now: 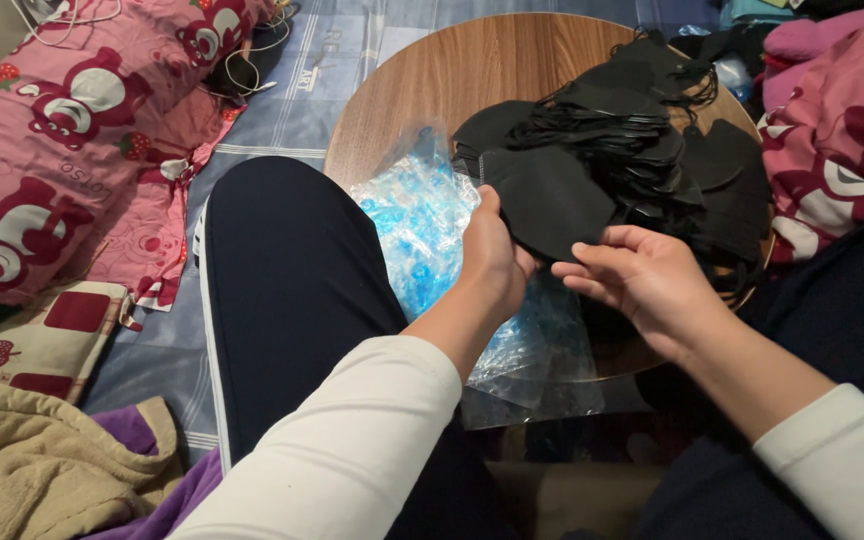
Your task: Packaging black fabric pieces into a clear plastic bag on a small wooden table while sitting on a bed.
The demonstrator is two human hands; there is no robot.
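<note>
1. The left hand (pixel 492 262) grips the lower left edge of a black face mask (pixel 550 200), thumb on top and the other fingers curled beneath it
2. The right hand (pixel 642 280) sits just beside it with fingers half curled toward the mask's lower right edge; whether the fingertips actually pinch the fabric is hard to tell from this angle
3. The held mask lies over the near side of a heap of black masks (pixel 662 140), their ear loops tangled on top
4. The heap rests on a round wooden table (pixel 432 80)
5. Clear plastic bags with blue print (pixel 422 220) lie on the table under the left hand and hang over its near edge
6. A pink cartoon-print pillow (pixel 72 130) lies well apart at the left, on a blue checked sheet (pixel 292 120)
7. A beige blanket (pixel 42 470) is bunched at the lower left
</note>
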